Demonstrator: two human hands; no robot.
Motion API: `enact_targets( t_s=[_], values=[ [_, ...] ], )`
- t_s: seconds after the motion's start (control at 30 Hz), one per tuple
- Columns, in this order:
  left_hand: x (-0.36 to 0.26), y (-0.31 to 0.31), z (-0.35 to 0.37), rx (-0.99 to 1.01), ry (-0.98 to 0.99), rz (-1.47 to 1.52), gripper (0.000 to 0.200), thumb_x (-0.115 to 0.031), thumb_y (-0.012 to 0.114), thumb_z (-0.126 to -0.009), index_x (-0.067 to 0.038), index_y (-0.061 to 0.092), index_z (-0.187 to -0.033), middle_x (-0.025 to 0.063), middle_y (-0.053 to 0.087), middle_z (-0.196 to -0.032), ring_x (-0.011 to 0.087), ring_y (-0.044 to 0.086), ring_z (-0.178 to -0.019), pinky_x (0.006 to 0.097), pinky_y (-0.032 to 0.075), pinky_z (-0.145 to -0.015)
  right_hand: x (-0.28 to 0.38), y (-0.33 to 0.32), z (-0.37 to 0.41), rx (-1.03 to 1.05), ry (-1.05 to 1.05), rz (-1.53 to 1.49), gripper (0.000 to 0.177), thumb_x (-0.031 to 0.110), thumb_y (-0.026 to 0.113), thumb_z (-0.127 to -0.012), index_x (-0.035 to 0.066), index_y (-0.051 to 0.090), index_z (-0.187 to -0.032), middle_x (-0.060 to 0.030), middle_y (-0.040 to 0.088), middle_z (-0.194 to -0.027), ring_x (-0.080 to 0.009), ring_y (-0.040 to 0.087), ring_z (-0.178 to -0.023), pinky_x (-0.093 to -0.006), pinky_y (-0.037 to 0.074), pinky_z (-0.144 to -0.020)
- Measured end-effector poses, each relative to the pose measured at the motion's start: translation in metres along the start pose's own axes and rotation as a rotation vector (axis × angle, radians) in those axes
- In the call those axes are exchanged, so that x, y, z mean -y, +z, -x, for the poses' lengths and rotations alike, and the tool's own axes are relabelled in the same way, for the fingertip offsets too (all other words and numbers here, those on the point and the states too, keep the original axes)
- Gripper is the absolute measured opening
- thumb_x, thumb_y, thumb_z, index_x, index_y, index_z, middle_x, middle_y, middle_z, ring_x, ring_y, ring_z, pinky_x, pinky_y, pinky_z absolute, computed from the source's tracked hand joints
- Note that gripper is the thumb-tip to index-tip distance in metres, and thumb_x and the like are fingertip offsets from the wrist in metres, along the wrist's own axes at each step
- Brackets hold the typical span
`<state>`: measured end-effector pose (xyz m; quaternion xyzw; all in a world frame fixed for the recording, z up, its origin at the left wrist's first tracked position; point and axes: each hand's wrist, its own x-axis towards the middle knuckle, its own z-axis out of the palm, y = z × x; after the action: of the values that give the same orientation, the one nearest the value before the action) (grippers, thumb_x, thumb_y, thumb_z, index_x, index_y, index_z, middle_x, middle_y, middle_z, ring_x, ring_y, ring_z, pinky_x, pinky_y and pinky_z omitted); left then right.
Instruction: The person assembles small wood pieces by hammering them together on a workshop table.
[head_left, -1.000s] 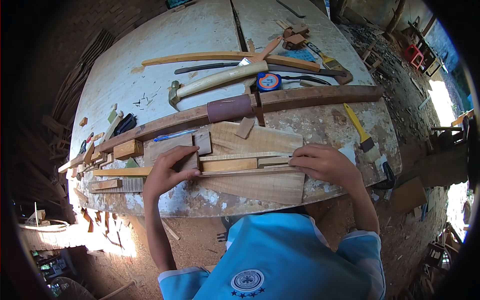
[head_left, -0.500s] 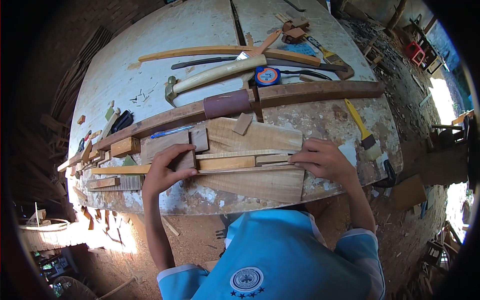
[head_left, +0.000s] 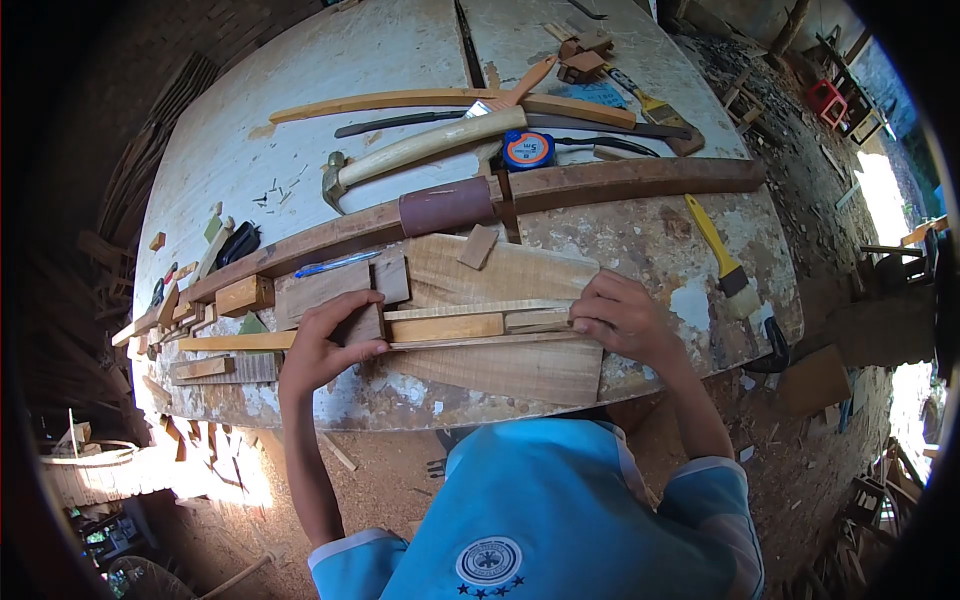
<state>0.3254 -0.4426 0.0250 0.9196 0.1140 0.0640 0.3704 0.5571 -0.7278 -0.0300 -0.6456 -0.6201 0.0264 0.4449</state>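
My left hand [head_left: 326, 342] is closed round a dark wooden block [head_left: 369, 323], thumb at its near edge and fingers over the far side. From that block a narrow assembly of thin wooden strips [head_left: 470, 341] runs rightward, with a yellowish wood bar [head_left: 448, 327] lying between the strips. At its right end, my right hand [head_left: 628, 318] pinches the strips between thumb and fingers; the fingertips partly hide that end. Beneath lies a wide, pale wooden board [head_left: 500, 375]. A small wood chip [head_left: 478, 247] rests on the board's far part.
Beyond the board lie a long brown beam [head_left: 640, 183], a sandpaper roll [head_left: 447, 207], a hammer [head_left: 430, 154] and a blue tape measure [head_left: 527, 150]. A yellow-handled brush [head_left: 722, 255] is at the right. Small wood blocks [head_left: 245, 294] and a blue pen [head_left: 337, 264] lie left.
The whole view has shifted slightly, so things appear a little further left. Both hands keep their grips; my right fingers have moved only slightly at the strips' end.
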Motion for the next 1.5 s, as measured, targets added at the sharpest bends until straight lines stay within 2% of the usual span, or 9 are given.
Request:
enact_targets(
  t_s=[0.13, 0.23, 0.43, 0.5, 0.6, 0.7, 0.8, 0.9, 1.5],
  values=[
    [0.002, 0.001, 0.001, -0.015, 0.006, -0.016, 0.056, -0.024, 0.081, -0.064, -0.003, 0.061, -0.111, 0.0128, 0.065, -0.107, 0.0267, 0.062, -0.101, 0.0341, 0.045, -0.089, 0.025, 0.001, -0.025, -0.009, -0.116, 0.123, 0.025, 0.008, 0.070, -0.070, 0.010, 0.066, -0.095, -0.0044, 0.055, -0.079, -0.0206, 0.056, -0.076, -0.0333, 0.048, -0.067],
    [0.004, 0.002, 0.002, -0.017, 0.001, -0.009, 0.057, -0.025, 0.081, -0.064, -0.003, 0.061, -0.112, 0.0132, 0.065, -0.107, 0.0268, 0.062, -0.101, 0.0343, 0.045, -0.089, 0.022, 0.005, -0.030, 0.106, -0.274, 0.101, 0.028, 0.008, 0.070, -0.069, 0.008, 0.067, -0.097, -0.0047, 0.058, -0.083, -0.0214, 0.057, -0.079, -0.0322, 0.048, -0.067],
    [0.008, 0.001, 0.000, -0.007, -0.028, 0.022, 0.059, -0.025, 0.082, -0.061, -0.001, 0.061, -0.110, 0.0137, 0.065, -0.105, 0.0272, 0.062, -0.100, 0.0345, 0.045, -0.088, 0.016, -0.004, -0.023, -0.167, -0.140, -0.028, 0.026, 0.000, 0.066, -0.069, 0.005, 0.064, -0.094, -0.0063, 0.063, -0.087, -0.0220, 0.060, -0.080, -0.0325, 0.050, -0.069],
    [0.009, 0.002, 0.000, 0.006, -0.027, 0.028, 0.059, -0.026, 0.083, -0.060, 0.000, 0.060, -0.108, 0.0135, 0.065, -0.104, 0.0272, 0.062, -0.100, 0.0345, 0.045, -0.088, 0.001, -0.010, -0.003, -0.449, -0.047, -0.061, 0.024, 0.001, 0.065, -0.073, 0.005, 0.065, -0.096, -0.0089, 0.065, -0.090, -0.0232, 0.062, -0.081, -0.0327, 0.051, -0.069],
    [0.010, 0.003, 0.001, 0.000, -0.041, 0.025, 0.059, -0.027, 0.083, -0.059, 0.000, 0.060, -0.106, 0.0129, 0.065, -0.103, 0.0274, 0.062, -0.099, 0.0352, 0.045, -0.088, -0.004, -0.025, 0.008, -0.509, 0.359, 0.169, 0.028, 0.004, 0.065, -0.076, 0.004, 0.063, -0.104, -0.0118, 0.065, -0.096, -0.0246, 0.063, -0.081, -0.0322, 0.051, -0.065],
    [0.019, 0.004, 0.003, 0.003, -0.029, 0.035, 0.061, -0.026, 0.085, -0.055, 0.000, 0.061, -0.105, 0.0122, 0.066, -0.102, 0.0277, 0.062, -0.098, 0.0362, 0.045, -0.087, 0.002, -0.023, 0.021, -0.239, 0.420, -0.109, 0.042, 0.012, 0.069, -0.076, 0.005, 0.059, -0.115, -0.0122, 0.062, -0.108, -0.0268, 0.061, -0.094, -0.0375, 0.049, -0.075],
    [0.022, 0.005, 0.006, -0.014, -0.019, 0.062, 0.061, -0.025, 0.086, -0.053, -0.001, 0.062, -0.103, 0.0115, 0.066, -0.101, 0.0280, 0.062, -0.096, 0.0361, 0.046, -0.086, 0.019, -0.005, 0.011, 0.002, 0.328, 0.050, 0.057, 0.020, 0.075, -0.070, 0.006, 0.055, -0.121, -0.0103, 0.059, -0.114, -0.0256, 0.055, -0.106, -0.0421, 0.041, -0.089],
    [0.023, 0.009, 0.010, -0.049, 0.002, 0.067, 0.061, -0.024, 0.087, -0.050, -0.002, 0.062, -0.101, 0.0105, 0.066, -0.099, 0.0270, 0.062, -0.094, 0.0349, 0.047, -0.083, 0.025, 0.008, 0.004, 0.179, 0.290, 0.204, 0.065, 0.034, 0.080, -0.061, 0.006, 0.058, -0.116, -0.0074, 0.060, -0.113, -0.0239, 0.051, -0.111, -0.0431, 0.036, -0.096],
    [0.020, 0.016, 0.017, -0.111, 0.004, 0.067, 0.058, -0.023, 0.087, -0.050, -0.003, 0.062, -0.098, 0.0100, 0.066, -0.095, 0.0245, 0.062, -0.090, 0.0328, 0.047, -0.080, 0.014, 0.012, 0.000, 0.166, 0.264, 0.090, 0.057, 0.025, 0.081, -0.054, 0.008, 0.062, -0.105, -0.0052, 0.063, -0.106, -0.0226, 0.057, -0.103, -0.0381, 0.039, -0.091]
  ],
)
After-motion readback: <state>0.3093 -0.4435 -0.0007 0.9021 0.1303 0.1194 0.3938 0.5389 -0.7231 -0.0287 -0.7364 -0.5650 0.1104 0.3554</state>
